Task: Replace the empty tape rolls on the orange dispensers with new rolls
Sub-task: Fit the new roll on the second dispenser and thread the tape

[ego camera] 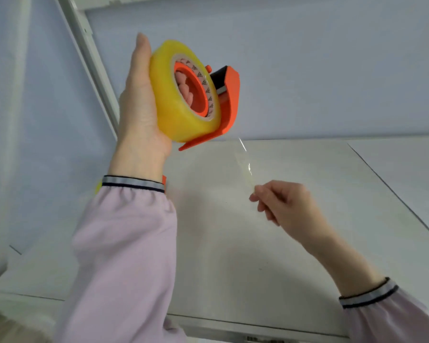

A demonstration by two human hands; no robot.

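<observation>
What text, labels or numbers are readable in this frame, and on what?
No readable text anywhere.
Tape roll core: a ring of small dark triangle marks on the cardboard edge, a printed pattern with no legible letters or numbers.
Dispenser: plain orange, no visible label.
Pulled tape strip, held by the right hand: clear, unprinted.
Table and wall: no markings.

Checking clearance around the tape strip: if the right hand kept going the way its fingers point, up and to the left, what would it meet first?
Probably the orange dispenser with its yellow roll, held up by the left hand. The right hand pinches the clear tape strip, which runs along that line; depth is unclear.
</observation>
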